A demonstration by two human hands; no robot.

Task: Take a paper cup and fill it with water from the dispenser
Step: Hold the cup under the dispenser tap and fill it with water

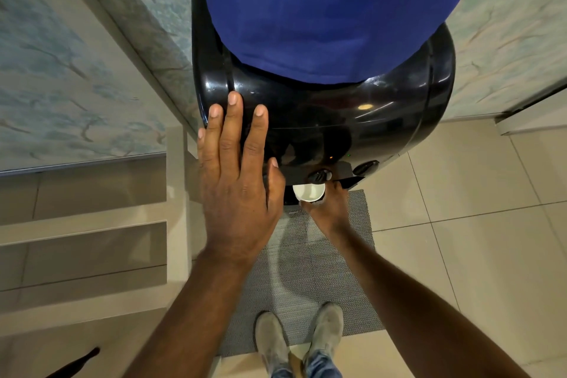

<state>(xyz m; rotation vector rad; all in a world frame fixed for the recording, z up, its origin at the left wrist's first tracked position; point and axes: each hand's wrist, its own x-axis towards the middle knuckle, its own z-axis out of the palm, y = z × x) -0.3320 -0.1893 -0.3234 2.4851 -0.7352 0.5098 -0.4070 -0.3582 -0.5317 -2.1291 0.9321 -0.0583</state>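
A black water dispenser [368,120] stands in front of me with a blue-covered bottle [322,9] on top. My left hand [236,181] lies flat on the dispenser's top left, fingers spread and holding nothing. Lower down, my right hand [329,207] grips a white paper cup [309,192] from the side. The cup is upright, just under the middle tap [319,175]. A second tap [365,167] sits to the right. The cup's inside looks white; I cannot tell whether water is in it.
A grey mat [306,270] lies on the tiled floor before the dispenser, and my two shoes [300,337] stand on its near edge. Steps [86,239] rise on the left beside a patterned wall panel [61,70]. Beige tiles [475,239] spread to the right.
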